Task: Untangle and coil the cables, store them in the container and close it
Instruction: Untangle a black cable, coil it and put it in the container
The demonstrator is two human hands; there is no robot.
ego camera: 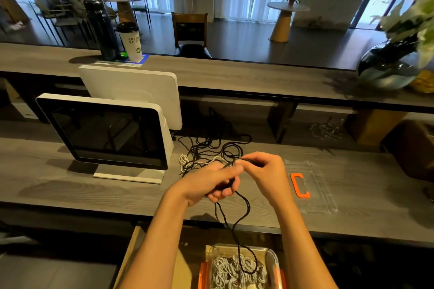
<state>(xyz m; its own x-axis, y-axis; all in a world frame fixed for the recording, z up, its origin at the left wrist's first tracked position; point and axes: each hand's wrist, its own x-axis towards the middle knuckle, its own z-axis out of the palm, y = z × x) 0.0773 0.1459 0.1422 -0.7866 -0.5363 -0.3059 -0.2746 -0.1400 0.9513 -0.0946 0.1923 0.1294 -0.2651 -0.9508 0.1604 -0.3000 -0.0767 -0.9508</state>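
A tangle of black cables [211, 148] with a white cable [184, 159] lies on the grey desk behind my hands. My left hand [211, 183] grips a bundle of black cable. My right hand [263, 169] pinches the same cable near my left thumb. Loops of the black cable [242, 218] hang down from my left hand into a clear container [272, 256] with orange clips, below the desk edge. Grey-white coiled cables [225, 272] fill that container. Its clear lid [314, 185] with an orange clip lies on the desk to the right.
A white point-of-sale monitor [105, 134] stands at left on the desk [70, 185]. A raised counter [234, 75] behind carries a dark bottle [101, 30], a paper cup [130, 41] and a glass vase [389, 68] with flowers. An open drawer edge [131, 253] shows below.
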